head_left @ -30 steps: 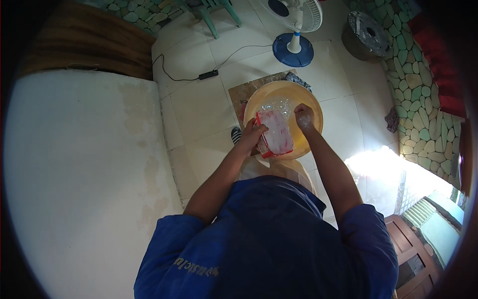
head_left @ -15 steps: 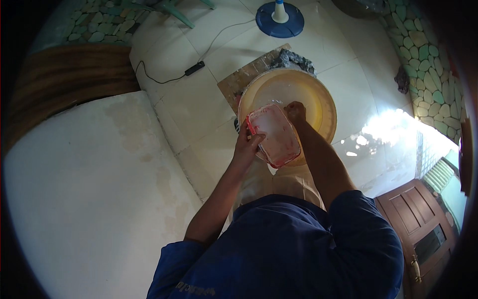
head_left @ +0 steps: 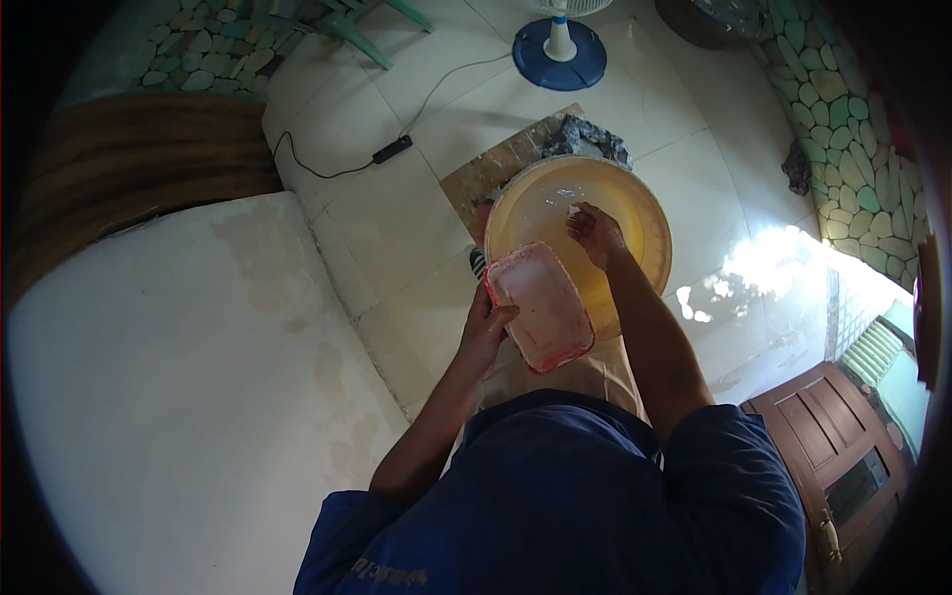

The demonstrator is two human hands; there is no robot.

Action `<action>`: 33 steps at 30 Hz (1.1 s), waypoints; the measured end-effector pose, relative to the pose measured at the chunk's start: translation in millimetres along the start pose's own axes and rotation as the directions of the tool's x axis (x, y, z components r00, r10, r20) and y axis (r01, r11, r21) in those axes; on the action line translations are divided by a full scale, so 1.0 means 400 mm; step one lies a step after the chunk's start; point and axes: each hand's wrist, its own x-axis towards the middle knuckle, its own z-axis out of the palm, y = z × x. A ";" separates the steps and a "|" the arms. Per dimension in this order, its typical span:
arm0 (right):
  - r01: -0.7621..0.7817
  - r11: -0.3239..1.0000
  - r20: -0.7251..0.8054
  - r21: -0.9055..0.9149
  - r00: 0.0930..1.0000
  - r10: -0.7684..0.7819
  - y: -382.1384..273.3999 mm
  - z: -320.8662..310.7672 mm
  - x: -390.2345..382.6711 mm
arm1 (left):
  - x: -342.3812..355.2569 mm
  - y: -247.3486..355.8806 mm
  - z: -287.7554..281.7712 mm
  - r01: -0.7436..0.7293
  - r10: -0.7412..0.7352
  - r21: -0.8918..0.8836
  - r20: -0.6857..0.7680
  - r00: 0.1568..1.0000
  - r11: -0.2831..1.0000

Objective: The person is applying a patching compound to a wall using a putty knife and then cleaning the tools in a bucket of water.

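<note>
My left hand (head_left: 485,328) grips the left edge of a rectangular plastic tub (head_left: 545,312), with the thumb over the rim. The tub is red at the edges and smeared whitish inside. It is held at the near left side of a large round yellowish basin (head_left: 659,233), overlapping its rim. Cloudy water (head_left: 540,203) fills part of the basin. Over the water is my right hand (head_left: 598,236), its fingers curled together. A small whitish spot shows at the fingertips, too small to name.
Beyond the basin lie a worn board (head_left: 476,178) and a crumpled dark grey sheet (head_left: 585,139). A fan with a blue base (head_left: 559,55) stands farther off, its cord running to a black power strip (head_left: 392,150). A white slab-like surface (head_left: 178,367) fills the left.
The tub has come down toward my body, in my left hand. My right hand has drawn back slightly from the middle of the basin, with its fingers now more visible.
</note>
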 end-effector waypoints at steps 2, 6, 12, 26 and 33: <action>0.015 1.000 0.050 -0.009 0.999 -0.015 -0.035 0.010 -0.028 | -0.008 0.007 0.009 0.051 -0.049 0.027 -0.045 0.998 0.998; 0.095 0.992 0.063 -0.080 0.994 -0.090 -0.095 0.031 -0.073 | -0.016 0.001 0.011 0.005 -0.005 -0.020 -0.005 1.000 1.000; 0.237 0.948 0.187 -0.213 0.962 -0.198 -0.185 0.063 -0.133 | -0.031 0.013 0.042 -0.085 0.085 -0.030 0.024 0.996 0.996; 0.441 -0.261 0.450 -0.859 0.893 0.028 -0.158 -0.113 -0.055 | -0.133 -0.067 0.019 -0.187 0.171 -0.139 -0.121 0.978 0.972; -0.009 0.002 -0.008 -1.000 0.997 0.077 0.075 -0.173 0.085 | -0.258 -0.108 -0.048 -0.214 0.160 -0.189 -0.267 0.950 0.958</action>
